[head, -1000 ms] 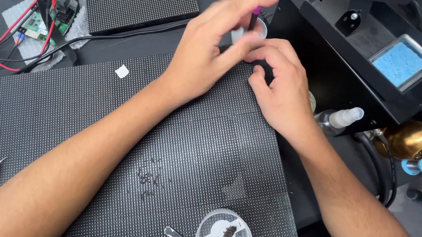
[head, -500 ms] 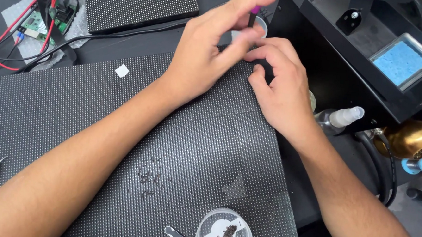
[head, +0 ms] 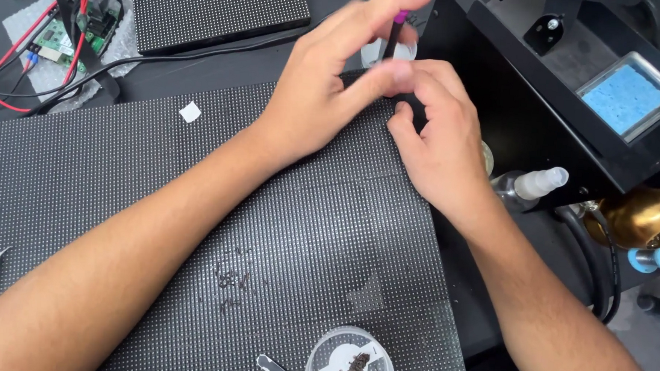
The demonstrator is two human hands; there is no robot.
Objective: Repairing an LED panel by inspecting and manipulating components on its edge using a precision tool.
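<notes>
Only 1 view, from a camera worn on the head. Looks steeply down and forward over a dark counter (head: 223, 71), close enough that both forearms enter from the bottom edge and fill much of the frame. Left hand (head: 327, 95) and right hand (head: 441, 146) meeting at upper centre. Large dotted black panel (head: 192, 223) across the left and middle, a second panel (head: 219, 10) cut off at the top edge. Black box with a blue sponge (head: 627, 96) at upper right. No second view to overlap.
</notes>
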